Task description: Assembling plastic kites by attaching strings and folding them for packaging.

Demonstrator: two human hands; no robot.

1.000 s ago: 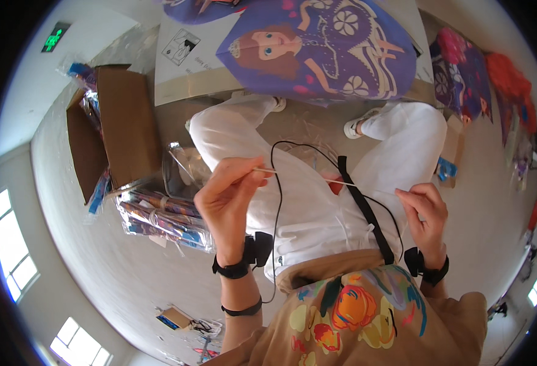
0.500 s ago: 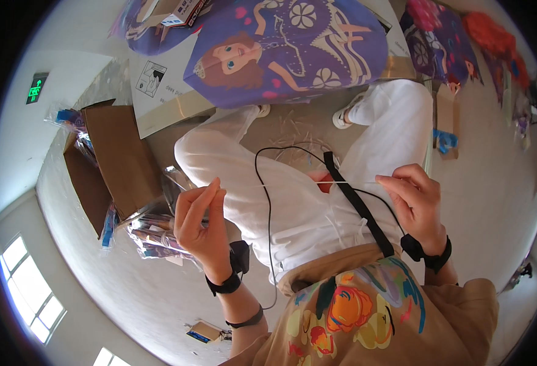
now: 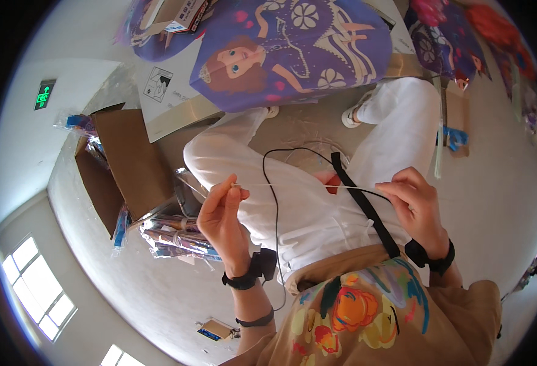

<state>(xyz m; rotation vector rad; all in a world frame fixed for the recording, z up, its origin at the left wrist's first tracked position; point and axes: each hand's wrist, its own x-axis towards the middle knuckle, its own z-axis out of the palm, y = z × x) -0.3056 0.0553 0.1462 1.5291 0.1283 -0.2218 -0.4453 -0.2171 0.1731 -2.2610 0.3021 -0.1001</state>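
2 hands (image 3: 224, 226) (image 3: 414, 198) pinch white strand (image 3: 366, 188); cardboard box (image 3: 140, 161), plastic-wrapped packs (image 3: 91, 141) inside.

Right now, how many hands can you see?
2: the left hand at one end of a thin white strand, and the right hand at its other end. Neither is hidden.

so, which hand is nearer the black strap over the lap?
Right. The right hand is just right of the black strap; the left hand is well to its left, past the black cable.
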